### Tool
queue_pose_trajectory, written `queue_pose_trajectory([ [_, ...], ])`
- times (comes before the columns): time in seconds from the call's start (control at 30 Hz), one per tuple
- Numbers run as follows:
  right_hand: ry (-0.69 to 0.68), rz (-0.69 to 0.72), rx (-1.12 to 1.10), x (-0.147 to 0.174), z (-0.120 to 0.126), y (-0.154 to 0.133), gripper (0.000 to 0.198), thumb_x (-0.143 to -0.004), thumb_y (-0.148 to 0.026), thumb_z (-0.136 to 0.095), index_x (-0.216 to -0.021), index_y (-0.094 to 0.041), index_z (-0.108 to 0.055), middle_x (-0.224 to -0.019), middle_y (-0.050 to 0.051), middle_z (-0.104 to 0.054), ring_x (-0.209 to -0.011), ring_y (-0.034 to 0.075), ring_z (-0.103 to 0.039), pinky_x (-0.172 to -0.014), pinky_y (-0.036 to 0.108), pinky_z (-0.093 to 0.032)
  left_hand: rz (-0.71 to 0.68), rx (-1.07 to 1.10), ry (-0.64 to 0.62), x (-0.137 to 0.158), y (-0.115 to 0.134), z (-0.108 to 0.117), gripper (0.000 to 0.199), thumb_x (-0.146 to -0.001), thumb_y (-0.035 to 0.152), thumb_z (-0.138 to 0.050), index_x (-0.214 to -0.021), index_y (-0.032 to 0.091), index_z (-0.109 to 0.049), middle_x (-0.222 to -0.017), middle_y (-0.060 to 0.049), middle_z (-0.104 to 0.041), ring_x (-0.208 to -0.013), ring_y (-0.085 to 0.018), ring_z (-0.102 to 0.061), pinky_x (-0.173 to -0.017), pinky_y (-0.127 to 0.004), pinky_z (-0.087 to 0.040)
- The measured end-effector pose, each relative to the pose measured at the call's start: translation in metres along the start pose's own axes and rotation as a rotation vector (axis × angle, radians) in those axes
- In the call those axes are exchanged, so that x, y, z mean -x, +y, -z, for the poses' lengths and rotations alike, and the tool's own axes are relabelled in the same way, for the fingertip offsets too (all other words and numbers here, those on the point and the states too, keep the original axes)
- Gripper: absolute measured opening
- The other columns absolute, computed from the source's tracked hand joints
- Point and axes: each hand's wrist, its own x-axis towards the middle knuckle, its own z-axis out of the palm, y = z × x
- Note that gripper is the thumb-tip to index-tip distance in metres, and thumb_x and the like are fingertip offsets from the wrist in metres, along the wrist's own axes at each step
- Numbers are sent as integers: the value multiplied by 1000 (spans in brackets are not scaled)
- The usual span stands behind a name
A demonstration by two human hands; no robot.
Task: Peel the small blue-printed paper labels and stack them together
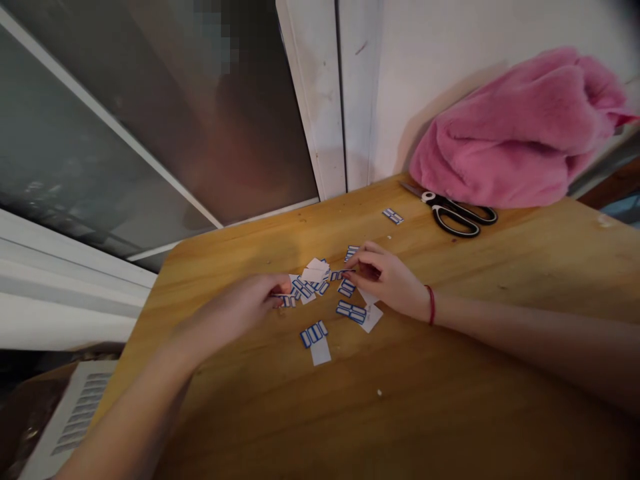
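Small paper cards with blue-outlined boxes lie in a loose pile [311, 277] on the wooden table [280, 420]; some show a plain white back. At the pile's left side, my left hand [253, 300] is closed in a pinch on one blue-outlined card [287, 301]. My right hand [395, 280], with a red cord round the wrist, pinches another such card [338, 275] at the pile's right edge. Below it lie a blue-outlined card [351, 311] and a white slip [371, 319]. Nearer to me, one more blue-outlined card [314, 333] overlaps a white slip [321, 351].
Black-handled scissors [460, 213] rest near the back edge, beside a pink plush cloth bundle [510, 140]. A single card [393, 216] lies left of the scissors. A glass-panelled frame [320, 100] and wall stand behind the table.
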Motion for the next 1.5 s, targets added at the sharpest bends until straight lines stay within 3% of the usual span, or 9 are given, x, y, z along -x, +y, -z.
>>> queue_pose_trajectory([
  [0.2, -157, -2, -43, 3, -2, -2, 7, -80, -19, -59, -81, -14, -62, -62, -2, -53, -54, 7, -44, -50, 18, -34, -53, 129, 118, -15, 29, -23, 9, -86, 26, -51, -86, 22, -59, -84, 3, -64, -75, -12, -55, -67, -23, -40],
  [0.4, -182, 233, 17, 5, -2, 0, 8, -80, -18, -59, -84, -14, -64, -66, 0, -58, -58, 7, -48, -55, 18, -38, -25, 257, 234, -25, 25, -46, 16, -78, 24, -61, -81, 20, -46, -71, 5, -51, -63, -10, -48, -61, -22, -38],
  [0.5, -176, 292, 54, 6, -2, -2, 11, -80, -15, -55, -86, -14, -64, -70, 1, -60, -62, 9, -50, -61, 20, -40, -36, 230, 213, -26, 24, -47, 10, -80, 23, -59, -82, 20, -50, -71, 5, -52, -64, -10, -48, -62, -22, -38],
  [0.63, -196, 188, 2, 6, 0, -2, 20, -80, -11, -47, -92, -14, -63, -70, 0, -59, -58, 8, -48, -56, 20, -38, -55, 120, 216, -26, 26, -47, 9, -83, 25, -55, -76, 19, -57, -67, 4, -53, -63, -10, -46, -61, -22, -35],
  [0.73, -70, 34, 35, 0, 5, 4, 20, -84, -15, -43, -93, -14, -60, -75, 1, -60, -61, 9, -49, -56, 21, -37, -2, 159, 231, -27, 25, -48, 11, -83, 29, -56, -80, 20, -60, -64, 4, -50, -59, -10, -43, -57, -22, -33],
  [0.83, -3, -24, 291, -6, 8, 9, 16, -85, -29, -50, -85, -14, -58, -77, 2, -58, -66, 12, -50, -65, 27, -39, 17, 284, 181, -28, 21, -49, 16, -82, 35, -56, -81, 19, -60, -67, 4, -51, -60, -9, -43, -56, -21, -33],
  [1.0, -143, 28, 631, -1, 6, 4, 36, -73, -48, -63, -83, -15, -56, -86, 6, -57, -82, 21, -53, -76, 36, -35, 13, 400, 19, -30, 21, -47, 18, -78, 34, -61, -74, 17, -56, -59, 6, -45, -54, -8, -39, -50, -19, -30],
  [1.23, -203, -11, 492, 4, 3, 3, 27, -72, -41, -69, -85, -19, -62, -95, 5, -56, -96, 23, -52, -80, 36, -32, 28, 449, -81, -30, 24, -54, 22, -78, 35, -60, -68, 17, -52, -57, 6, -43, -53, -7, -39, -49, -19, -29],
  [1.5, -51, 197, 354, 2, 2, 4, 12, -82, -30, -61, -79, -18, -59, -84, 4, -60, -88, 19, -49, -79, 35, -34, 56, 484, -119, -33, 17, -57, 20, -78, 36, -60, -74, 17, -53, -58, 6, -44, -52, -8, -39, -49, -19, -30],
])
